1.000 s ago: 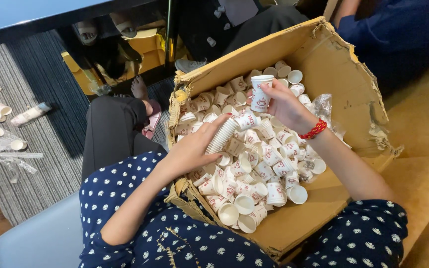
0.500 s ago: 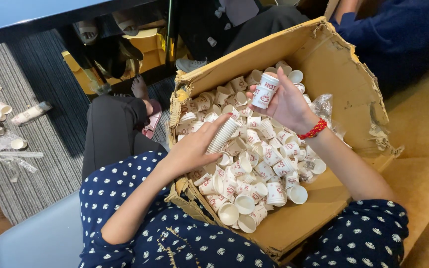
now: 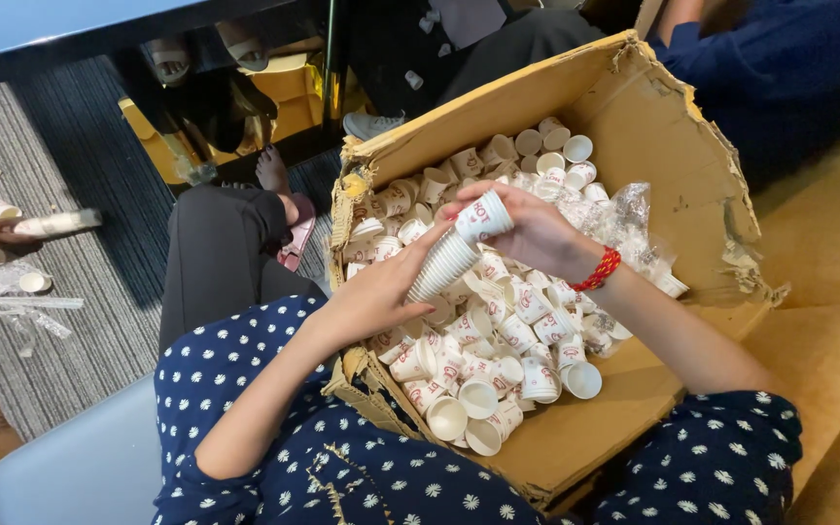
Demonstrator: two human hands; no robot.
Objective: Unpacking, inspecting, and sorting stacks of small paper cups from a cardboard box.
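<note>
One head-worn camera looks steeply down, close above the torn cardboard box (image 3: pixel 634 126) on the lap.

**Cup meets stack over the box**

A small white paper cup with red print (image 3: pixel 483 216) lies tilted, mouth against the top of a slanted stack of nested white paper cups (image 3: pixel 442 264), both above the torn brown cardboard box (image 3: pixel 653 126) of loose cups.

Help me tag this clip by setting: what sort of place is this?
Probably an office or shared indoor workroom, hedged. Grey striped carpet covers the floor, a blue tabletop stands above, and other seated people surround the torn cardboard box of small paper cups.
</note>
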